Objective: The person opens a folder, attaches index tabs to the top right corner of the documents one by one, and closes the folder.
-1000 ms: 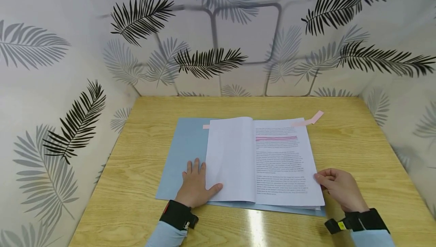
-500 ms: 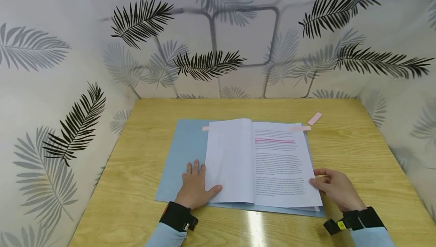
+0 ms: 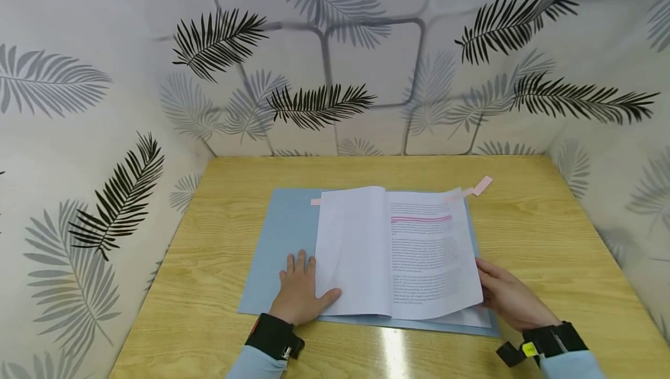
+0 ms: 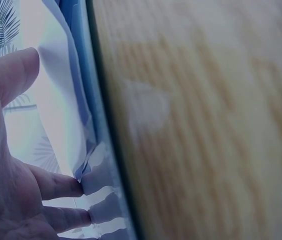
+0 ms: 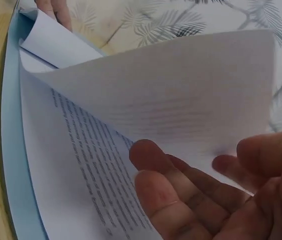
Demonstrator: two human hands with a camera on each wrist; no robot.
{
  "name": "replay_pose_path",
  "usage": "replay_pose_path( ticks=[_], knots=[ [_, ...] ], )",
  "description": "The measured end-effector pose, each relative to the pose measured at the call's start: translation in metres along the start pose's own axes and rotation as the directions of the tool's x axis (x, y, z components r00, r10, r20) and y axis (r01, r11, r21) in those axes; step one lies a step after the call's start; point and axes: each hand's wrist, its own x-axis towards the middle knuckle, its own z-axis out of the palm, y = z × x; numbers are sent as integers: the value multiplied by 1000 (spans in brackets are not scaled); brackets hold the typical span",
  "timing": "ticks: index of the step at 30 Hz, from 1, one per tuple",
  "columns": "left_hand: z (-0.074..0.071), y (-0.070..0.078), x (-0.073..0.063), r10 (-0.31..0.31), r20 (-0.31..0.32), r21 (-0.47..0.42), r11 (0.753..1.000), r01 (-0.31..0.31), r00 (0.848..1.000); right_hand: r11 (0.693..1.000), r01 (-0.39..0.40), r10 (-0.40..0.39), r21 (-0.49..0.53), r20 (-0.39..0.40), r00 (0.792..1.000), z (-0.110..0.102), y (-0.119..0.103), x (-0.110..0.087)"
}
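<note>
A blue-covered booklet point(image 3: 282, 210) lies spread on the table, with a blank white page folded to the left and a printed page point(image 3: 424, 251) with pink underlining to the right. My left hand point(image 3: 298, 295) rests flat at the lower left, fingers spread over the blue cover and thumb on the blank page's edge. At the right edge, my right hand point(image 3: 510, 295) holds the printed page between thumb and finger. In the right wrist view this page point(image 5: 191, 80) rises off the sheets below, and another printed sheet point(image 5: 81, 160) shows underneath.
Pink sticky tabs stick out at the top: one tab point(image 3: 316, 201) on the left and another tab point(image 3: 483, 185) on the right. The wooden table point(image 3: 209, 239) runs back to leaf-patterned cloth point(image 3: 293, 53).
My right hand has shifted slightly left and lifted the right page's edge, which now curves up and bares the sheet beneath. My left hand stays in place.
</note>
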Motion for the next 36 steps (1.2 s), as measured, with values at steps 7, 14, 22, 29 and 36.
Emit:
replay_pose_path(
  ticks=[7,14,22,29,36],
  knots=[
    [1,-1,2,3,2,6,1000,-3,1000,996,57,-58,-68,-5,998,22,-6,14],
    [0,2,-1,4,6,-2,1000,-4,1000,991,67,-73,-117,-56,996,40,-12,28],
    [0,1,0,8,-3,0,1000,-8,1000,973,59,-75,-225,-65,995,59,-17,49],
    [2,-1,0,8,1,-11,1000,-8,1000,929,36,-66,-368,-69,995,73,-20,68],
    [-5,-4,-1,-7,30,-87,996,9,1000,818,111,-149,-565,-20,989,82,-22,89]
  ],
)
